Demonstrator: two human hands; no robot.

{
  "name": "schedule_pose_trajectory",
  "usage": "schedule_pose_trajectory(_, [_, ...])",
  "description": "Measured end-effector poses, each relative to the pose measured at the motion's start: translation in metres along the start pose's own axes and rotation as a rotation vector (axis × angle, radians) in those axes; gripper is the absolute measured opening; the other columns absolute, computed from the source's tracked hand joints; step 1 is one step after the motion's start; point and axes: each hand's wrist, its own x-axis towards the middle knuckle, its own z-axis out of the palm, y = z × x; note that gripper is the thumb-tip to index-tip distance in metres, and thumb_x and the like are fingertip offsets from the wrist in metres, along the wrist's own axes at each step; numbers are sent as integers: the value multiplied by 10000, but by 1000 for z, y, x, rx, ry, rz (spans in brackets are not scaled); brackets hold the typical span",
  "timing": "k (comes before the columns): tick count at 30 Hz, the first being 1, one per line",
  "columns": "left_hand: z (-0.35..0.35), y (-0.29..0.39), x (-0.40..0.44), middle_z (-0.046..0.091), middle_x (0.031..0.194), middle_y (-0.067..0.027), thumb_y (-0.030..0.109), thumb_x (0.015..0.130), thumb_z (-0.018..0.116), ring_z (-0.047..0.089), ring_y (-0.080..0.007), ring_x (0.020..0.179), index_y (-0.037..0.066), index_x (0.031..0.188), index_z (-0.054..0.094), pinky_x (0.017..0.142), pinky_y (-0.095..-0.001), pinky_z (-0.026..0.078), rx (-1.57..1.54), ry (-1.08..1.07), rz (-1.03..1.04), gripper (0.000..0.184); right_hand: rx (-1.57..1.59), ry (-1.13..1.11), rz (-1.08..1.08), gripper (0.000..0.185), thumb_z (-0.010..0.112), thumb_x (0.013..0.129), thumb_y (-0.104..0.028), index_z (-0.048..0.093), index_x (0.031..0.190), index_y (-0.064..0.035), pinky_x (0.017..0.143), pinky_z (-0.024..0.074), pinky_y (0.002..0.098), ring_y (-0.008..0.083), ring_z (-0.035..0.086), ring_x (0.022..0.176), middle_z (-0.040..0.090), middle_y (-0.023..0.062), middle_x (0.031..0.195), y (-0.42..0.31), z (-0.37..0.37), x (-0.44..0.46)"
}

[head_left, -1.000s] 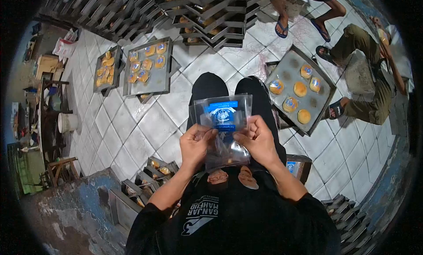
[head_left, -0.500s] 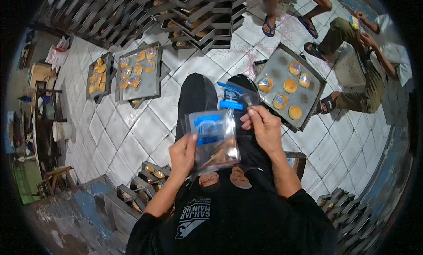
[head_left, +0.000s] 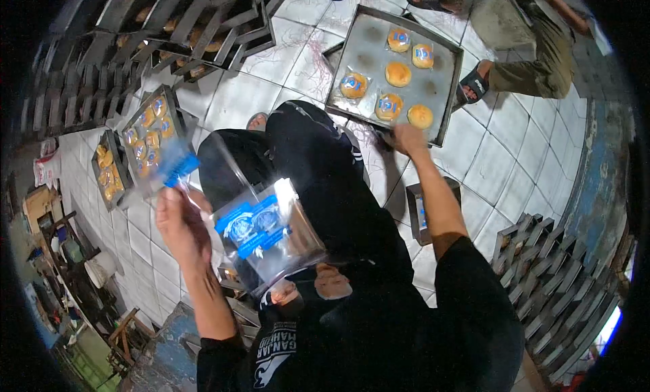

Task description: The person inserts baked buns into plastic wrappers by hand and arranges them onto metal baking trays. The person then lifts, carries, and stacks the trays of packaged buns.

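Observation:
My left hand [head_left: 181,223] pinches a clear plastic bag [head_left: 177,170] with blue print, which is blurred and held up over the floor left of my knees. On my lap rests a stack of clear plastic bags [head_left: 261,233], also printed in blue. My right hand [head_left: 409,140] is at the near edge of a metal tray [head_left: 443,87], right beside an unwrapped round bun [head_left: 420,116]. Its fingers are smeared, so I cannot tell whether they touch that bun. Another bare bun [head_left: 398,74] and several bagged buns [head_left: 388,106] lie on the tray.
Trays of buns [head_left: 150,131] stand on the tiled floor at left. Stacked metal trays [head_left: 196,33] rise behind them, with another stack [head_left: 555,284] at lower right. A co-worker's sandalled foot [head_left: 474,84] is close to the tray's right side.
The view has turned toward the right. My left hand has left the stack and lifted a bag leftward. The right hand has moved from the bags to the tray.

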Motion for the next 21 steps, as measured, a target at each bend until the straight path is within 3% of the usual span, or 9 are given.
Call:
schedule_pose_trajectory(1, [-2,-6,12,654,781,-87,235,1012,582,624,-157,677,41,974,601,634,-280,519,-36,57,-37,199,-97,-16,-25,352,606,925,-349,716,1010,-25,832,568,437,340,712,879,738,179,1030,57,68,41])
schedule_pose_trajectory(2, [-8,-14,22,662,792,-85,256,1013,588,616,-149,687,47,974,601,634,-272,504,-65,113,-83,213,497,40,-184,350,613,928,-336,722,950,-5,773,574,416,298,720,825,749,164,952,101,108,57])
schedule_pose_trajectory(3, [-12,-22,30,669,804,-84,277,1013,594,608,-140,697,53,975,601,634,-264,489,-95,166,-119,227,1044,-103,267,222,687,890,-274,743,938,-64,620,543,347,162,671,683,712,81,787,98,71,36])
schedule_pose_trajectory(6, [-19,-48,37,692,845,-90,290,1017,589,591,-118,690,62,1011,604,613,-235,451,76,166,-199,229,883,455,473,371,645,936,-375,725,1064,-36,597,514,335,186,649,669,708,104,839,182,142,93])
schedule_pose_trajectory(8, [-24,-53,42,704,882,-94,289,1017,588,583,-92,685,79,1032,612,624,-208,444,150,172,-214,212,783,511,528,493,664,914,-438,703,1134,1,704,527,390,241,677,873,713,163,930,201,150,110])
schedule_pose_trajectory(13, [-5,-43,43,707,903,-99,281,1011,600,563,-82,665,90,1040,617,605,-207,430,173,224,-232,195,1188,309,812,760,794,767,-534,645,1141,110,741,532,393,266,676,893,701,216,940,148,116,123])
schedule_pose_trajectory(16, [-9,-43,44,713,907,-105,299,1013,595,619,-97,703,91,1076,620,643,-210,493,138,150,-239,219,965,424,727,762,849,702,-526,652,1118,82,760,536,397,284,672,868,697,203,979,124,121,135])
schedule_pose_trajectory(17, [-5,-44,44,715,909,-108,301,1012,595,633,-100,714,90,1081,619,649,-210,504,123,186,-246,224,721,695,556,662,878,664,-461,681,1002,73,820,539,452,338,696,909,710,238,964,119,142,145])
schedule_pose_trajectory(21, [-24,-49,47,727,1009,-175,291,1017,576,711,-160,778,46,1113,612,677,-244,589,-8,132,-297,266,1397,581,359,552,823,786,-250,573,1179,48,764,544,396,268,656,875,650,179,1095,77,106,127])
